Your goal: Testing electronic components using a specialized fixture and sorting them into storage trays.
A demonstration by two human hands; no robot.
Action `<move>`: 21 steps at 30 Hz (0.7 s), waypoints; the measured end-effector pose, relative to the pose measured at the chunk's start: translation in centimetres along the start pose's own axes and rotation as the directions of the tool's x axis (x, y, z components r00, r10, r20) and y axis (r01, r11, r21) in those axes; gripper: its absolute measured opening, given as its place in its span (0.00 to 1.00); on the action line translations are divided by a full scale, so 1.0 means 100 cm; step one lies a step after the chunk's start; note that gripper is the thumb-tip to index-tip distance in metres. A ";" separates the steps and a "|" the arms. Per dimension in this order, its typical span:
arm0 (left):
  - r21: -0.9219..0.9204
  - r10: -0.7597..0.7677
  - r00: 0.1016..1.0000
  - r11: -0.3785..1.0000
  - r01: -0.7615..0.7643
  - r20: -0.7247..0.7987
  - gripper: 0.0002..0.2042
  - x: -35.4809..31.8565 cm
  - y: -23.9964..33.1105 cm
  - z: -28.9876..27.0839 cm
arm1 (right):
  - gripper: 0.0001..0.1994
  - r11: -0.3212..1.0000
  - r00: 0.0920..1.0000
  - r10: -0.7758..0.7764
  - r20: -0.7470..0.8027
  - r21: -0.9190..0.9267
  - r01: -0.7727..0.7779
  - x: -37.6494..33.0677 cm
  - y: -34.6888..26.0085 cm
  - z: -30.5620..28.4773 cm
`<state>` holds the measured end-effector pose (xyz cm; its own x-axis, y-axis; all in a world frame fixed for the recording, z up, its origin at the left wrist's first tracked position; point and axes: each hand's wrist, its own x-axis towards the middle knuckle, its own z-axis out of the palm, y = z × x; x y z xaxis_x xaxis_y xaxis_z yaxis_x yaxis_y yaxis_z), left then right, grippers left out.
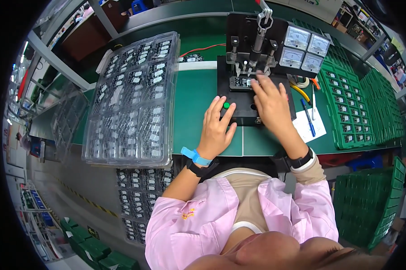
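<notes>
At the centre of the frame the left hand (216, 128) rests on the front edge of a black box-shaped metal test fixture (239, 110), fingers loosely spread and holding nothing, the forefinger and middle finger lying either side of a small round green push button (226, 105). The right hand (270, 101) lies flat further up the fixture, fingers extended and close together, their tips touching a small dark circuit board (240, 82) seated in the nest under a set of upright steel press pins (257, 49). To do this well, I judge the board should sit flat and square in the nest, with fingertips clear of the pins before the button is pressed.

Behind the fixture, at upper right, are three square white analogue meters (304, 49). At left a stack of clear, glossy moulded plastic trays (133, 99) holds rows of similar small boards; at right, ribbed green plastic trays (356, 103) hold more. A blue pen (307, 118) lies on white paper beside the fixture, all on a matte green surface (194, 108).
</notes>
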<state>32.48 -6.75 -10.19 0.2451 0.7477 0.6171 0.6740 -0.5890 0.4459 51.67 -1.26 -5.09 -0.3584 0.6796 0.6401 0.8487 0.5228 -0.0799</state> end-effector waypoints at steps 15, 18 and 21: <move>-0.011 0.040 0.999 0.999 -0.040 -0.004 0.28 0.002 0.004 0.000 | 0.38 0.623 0.932 0.352 -0.086 0.765 -0.165 0.164 0.008 -0.072; 0.013 0.018 1.000 1.000 -0.018 0.018 0.28 0.002 -0.001 -0.001 | 0.25 0.359 0.944 0.126 -0.305 0.901 0.243 0.150 0.003 -0.054; 0.010 0.014 1.000 1.000 -0.014 0.018 0.27 0.003 0.002 0.003 | 0.17 0.639 0.833 -0.363 -0.417 0.540 0.548 0.094 0.016 -0.055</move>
<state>32.94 -6.58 -10.12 0.2671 0.7449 0.6113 0.6775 -0.5963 0.4305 51.82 3.18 5.00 -0.4441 0.1622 0.8812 0.1357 0.9843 -0.1128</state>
